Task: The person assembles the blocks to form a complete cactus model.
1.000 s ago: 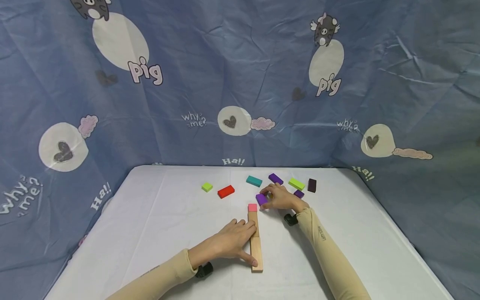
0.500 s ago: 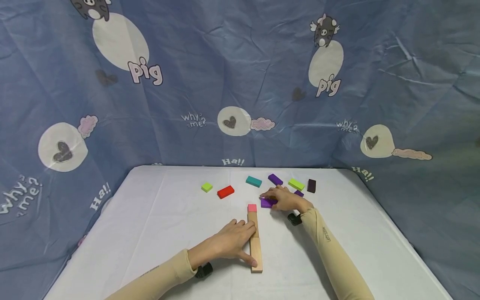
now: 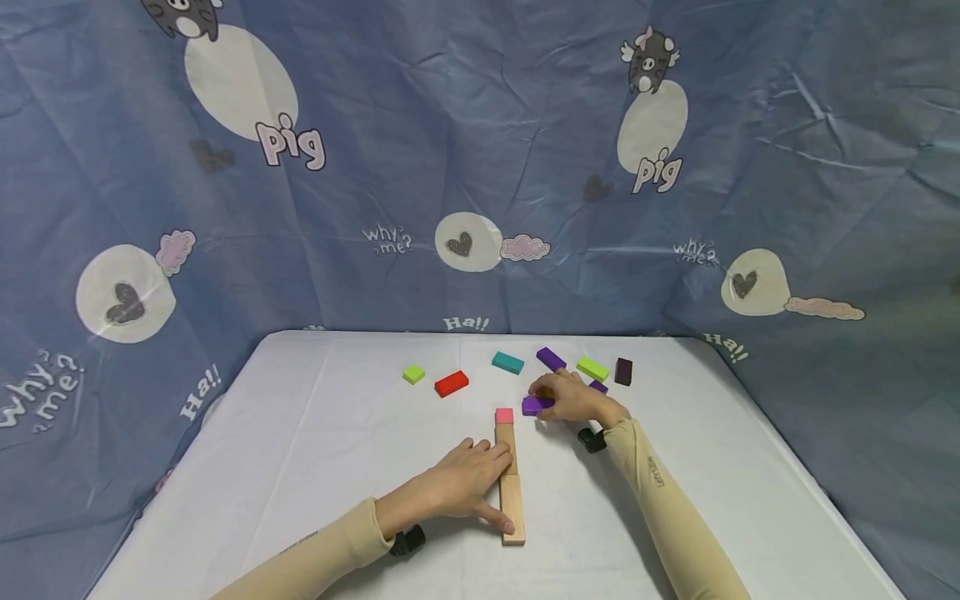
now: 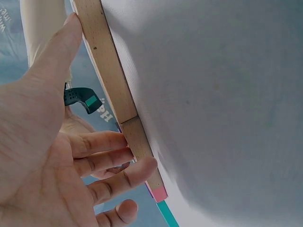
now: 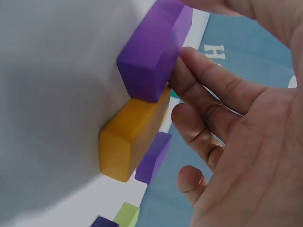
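resting along a row of pale wooden blocks [image 3: 513,507], the left hand [image 3: 468,482] has its fingers loosely spread and isn't wrapped round anything: thumb down by the near block, fingertips by the far one. those two are plain slim bars laid end to end, with visible grain, a dark knot in the near one and a thin seam between them. a small pink block [image 3: 505,416] caps the far end, smooth and squarish from above

the right hand [image 3: 566,397] is at a purple block [image 5: 149,61], just right of the pink end. thumb touches it, other fingers curve near its side, but i can't tell if that's a real pinch or just contact. it's a chunky painted bar with slightly rounded edges and a soft sheen. an orange block [image 5: 125,137], same sort of shape, sits right by it, partly hidden from above by the hand

further back there's a flat lime square [image 3: 413,374], a red bar [image 3: 452,384], a teal bar [image 3: 507,362] and a dark brown bar [image 3: 624,372], all on a white, faintly creased cloth [image 3: 337,467]. behind hangs a wrinkly blue cartoon sheet [image 3: 360,167]
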The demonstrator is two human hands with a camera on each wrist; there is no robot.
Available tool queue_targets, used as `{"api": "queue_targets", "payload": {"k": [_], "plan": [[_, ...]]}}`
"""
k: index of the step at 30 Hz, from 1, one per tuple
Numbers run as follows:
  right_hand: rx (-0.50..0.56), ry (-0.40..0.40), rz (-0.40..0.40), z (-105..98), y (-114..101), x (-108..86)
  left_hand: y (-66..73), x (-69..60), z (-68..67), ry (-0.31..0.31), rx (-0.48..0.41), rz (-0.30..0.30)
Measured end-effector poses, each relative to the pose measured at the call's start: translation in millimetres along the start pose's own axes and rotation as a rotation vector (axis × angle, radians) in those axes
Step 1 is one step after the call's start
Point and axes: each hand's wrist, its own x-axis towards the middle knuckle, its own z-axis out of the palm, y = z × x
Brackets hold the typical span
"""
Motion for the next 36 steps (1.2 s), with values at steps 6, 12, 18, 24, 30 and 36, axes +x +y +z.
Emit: {"api": "queue_targets", "payload": {"k": [6, 12, 18, 24, 30, 36], "plan": [[-0.028, 0.016, -0.001, -3.4, 3.7, -2.1, 0.4, -0.2, -0.5, -0.001, -0.001, 0.001], [-0.026, 0.021, -0.001, -2.3, 4.5, -2.9, 0.1, -0.7, -0.2, -0.006, -0.008, -0.001], [-0.009, 0.008, -0.009, -0.2, 3.9, -6.2, -0.1, -0.6, 0.2, 0.0, -0.014, 0.002], [0.032, -0.025, 0.003, 1.0, -0.3, -14.7, 0.6, -0.8, 0.2, 0.009, 0.002, 0.006], [0.002, -0.011, -0.066, 3.9, -3.4, -20.7, 1.4, -0.9, -0.7, 0.004, 0.0, 0.004], [0.013, -0.015, -0.068, 8.0, -4.8, -24.0, 0.7, -0.2, -0.2, 0.002, -0.002, 0.001]]}}
